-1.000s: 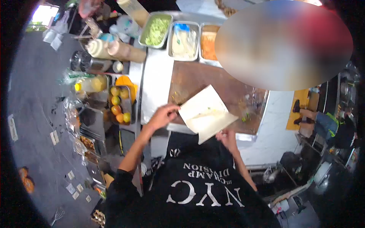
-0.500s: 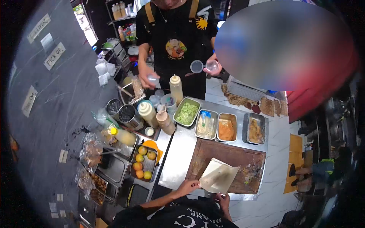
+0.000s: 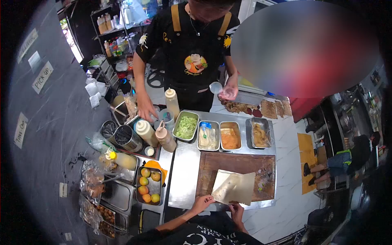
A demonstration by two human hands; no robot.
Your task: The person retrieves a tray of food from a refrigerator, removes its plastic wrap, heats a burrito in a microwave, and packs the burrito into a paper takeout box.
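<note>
My left hand (image 3: 203, 203) pinches the lower left edge of a sheet of brown wrapping paper (image 3: 245, 188). My right hand (image 3: 237, 212) is closed on the paper's lower edge, its fingers partly hidden. On the paper's left part lies a pale, brown-spotted surface (image 3: 224, 187) that looks like flatbread; I cannot tell its full shape. The paper is held over the front of a brown wooden cutting board (image 3: 261, 163), which has scraps on its right side.
Behind the board stand metal pans of shredded green vegetable (image 3: 186, 126), white strips (image 3: 207, 136), orange filling (image 3: 230, 137) and brown pieces (image 3: 260, 134). Squeeze bottles (image 3: 165, 138) and a tray of tomatoes (image 3: 149, 185) are to the left. Opposite, a co-worker (image 3: 192, 53) handles plastic cups.
The view has shifted. The wrapping paper has tilted, and its spotted side shows more clearly. The co-worker's hand at the left has moved down among the cups behind the bottles.
</note>
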